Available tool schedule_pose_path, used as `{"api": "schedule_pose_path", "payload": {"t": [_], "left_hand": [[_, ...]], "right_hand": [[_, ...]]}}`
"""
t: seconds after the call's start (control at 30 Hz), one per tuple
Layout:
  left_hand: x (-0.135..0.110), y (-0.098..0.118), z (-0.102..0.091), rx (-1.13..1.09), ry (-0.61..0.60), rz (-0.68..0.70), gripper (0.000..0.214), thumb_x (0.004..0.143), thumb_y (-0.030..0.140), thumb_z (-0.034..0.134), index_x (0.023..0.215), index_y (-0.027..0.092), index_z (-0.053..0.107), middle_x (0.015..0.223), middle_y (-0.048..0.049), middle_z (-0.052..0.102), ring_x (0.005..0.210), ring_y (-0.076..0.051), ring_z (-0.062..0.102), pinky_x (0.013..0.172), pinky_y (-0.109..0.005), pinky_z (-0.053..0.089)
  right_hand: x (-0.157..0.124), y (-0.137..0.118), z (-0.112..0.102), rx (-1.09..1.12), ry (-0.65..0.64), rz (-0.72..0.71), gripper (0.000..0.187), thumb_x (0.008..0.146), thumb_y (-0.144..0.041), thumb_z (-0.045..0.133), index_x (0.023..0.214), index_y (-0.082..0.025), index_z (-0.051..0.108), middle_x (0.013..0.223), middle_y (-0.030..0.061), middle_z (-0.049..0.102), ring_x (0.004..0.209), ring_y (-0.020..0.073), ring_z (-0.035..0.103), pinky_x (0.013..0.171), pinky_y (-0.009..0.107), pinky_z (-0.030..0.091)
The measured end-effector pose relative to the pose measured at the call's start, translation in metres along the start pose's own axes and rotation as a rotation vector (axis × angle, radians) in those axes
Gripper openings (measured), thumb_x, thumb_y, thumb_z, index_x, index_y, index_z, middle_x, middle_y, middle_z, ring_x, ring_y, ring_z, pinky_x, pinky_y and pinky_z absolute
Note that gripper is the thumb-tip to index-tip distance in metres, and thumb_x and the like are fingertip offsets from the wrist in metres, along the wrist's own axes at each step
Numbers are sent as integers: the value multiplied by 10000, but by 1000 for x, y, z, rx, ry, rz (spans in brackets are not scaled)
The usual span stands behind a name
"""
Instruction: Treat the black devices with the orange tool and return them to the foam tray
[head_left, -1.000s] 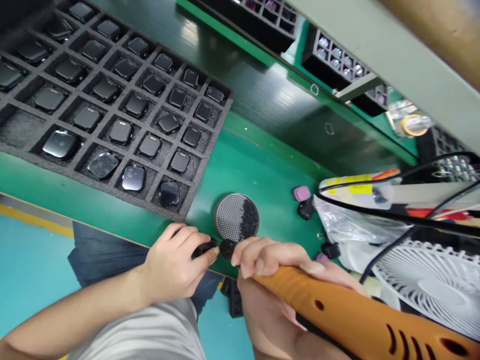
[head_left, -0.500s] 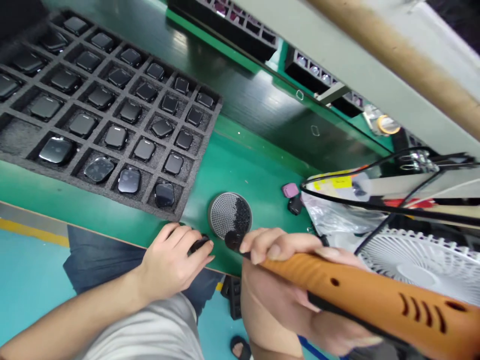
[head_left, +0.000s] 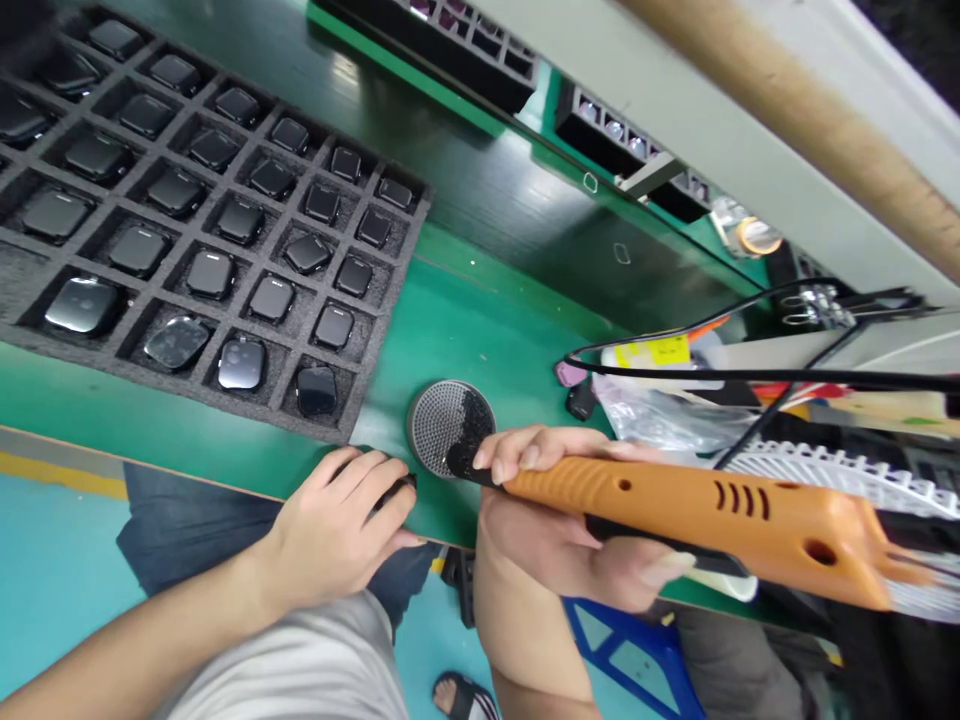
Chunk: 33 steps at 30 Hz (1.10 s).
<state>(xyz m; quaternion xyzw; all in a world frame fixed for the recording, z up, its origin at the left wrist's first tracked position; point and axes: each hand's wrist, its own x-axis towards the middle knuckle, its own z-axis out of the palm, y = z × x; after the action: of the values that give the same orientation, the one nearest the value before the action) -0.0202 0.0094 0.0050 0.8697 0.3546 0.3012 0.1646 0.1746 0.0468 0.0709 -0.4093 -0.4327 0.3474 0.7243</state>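
My right hand [head_left: 555, 520] is wrapped round an orange electric screwdriver [head_left: 645, 500] with vent slots and a black lever. Its dark front end reaches the near right side of a round grey dish [head_left: 431, 425], whose holed top is partly covered with small black pieces [head_left: 474, 415]. Whether the tip touches them I cannot tell. My left hand [head_left: 345, 520] is closed over a black object [head_left: 386, 492] at the bench's front edge; the fingers cover most of it. Left of the dish lies a dark foam tray [head_left: 360, 385] with black watch-like devices [head_left: 316, 390] in its compartments.
A pink piece [head_left: 571, 373] and a black piece [head_left: 580, 400] lie near a plastic bag [head_left: 652, 410]. Black cables [head_left: 750, 376] cross at the right, over a white fan [head_left: 817, 470]. A shelf beam [head_left: 720, 130] slants above the green bench [head_left: 465, 310].
The screwdriver's rear end has swung up and away from me, so it lies more level, its front staying at the dish. My left hand keeps its hold. The view has shifted slightly.
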Motion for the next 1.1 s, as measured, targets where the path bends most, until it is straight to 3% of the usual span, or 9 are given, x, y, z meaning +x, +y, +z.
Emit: {"api": "schedule_pose_path", "payload": {"t": [0.23,0.43,0.53,0.7,1.1], "left_hand": [[-5,-2,1,-42,-20,13,257,1059,195,594,1260,149,746,1433,-113,742,1303,-301,652,1143,-492,456],[-2,-2,3,-1,53,-8,215,1067,290,706,1257,212,769,1313,-81,780,1171,-264,692,1081,-455,487],[0,-1,3,1,79,-18,216,1064,333,742,1246,223,777,1271,-74,790,1143,-257,697,1062,-445,495],[1,0,4,-7,95,-32,196,1059,326,748,1219,219,782,1243,-73,796,1132,-254,703,1051,-441,501],[1,1,4,-10,90,-40,182,1056,331,749,1193,214,776,1241,-71,793,1128,-254,707,1054,-438,502]], "right_hand": [[-1,3,1,7,-15,-10,462,920,-706,705,1206,-346,751,854,-39,697,596,168,633,531,361,563],[-9,-28,9,-73,53,48,403,970,-664,673,1188,-333,750,867,-21,653,668,184,623,601,406,564],[-15,-41,11,-85,-15,63,432,1005,-686,613,1201,-323,741,875,-6,650,696,182,611,611,415,571],[-20,-33,11,-48,-115,66,643,1042,-819,351,1246,-321,703,876,-4,655,681,183,647,591,426,578],[-22,-29,21,-73,-149,78,577,1050,-777,426,1232,-291,679,871,-17,633,670,175,624,582,418,567]]}}
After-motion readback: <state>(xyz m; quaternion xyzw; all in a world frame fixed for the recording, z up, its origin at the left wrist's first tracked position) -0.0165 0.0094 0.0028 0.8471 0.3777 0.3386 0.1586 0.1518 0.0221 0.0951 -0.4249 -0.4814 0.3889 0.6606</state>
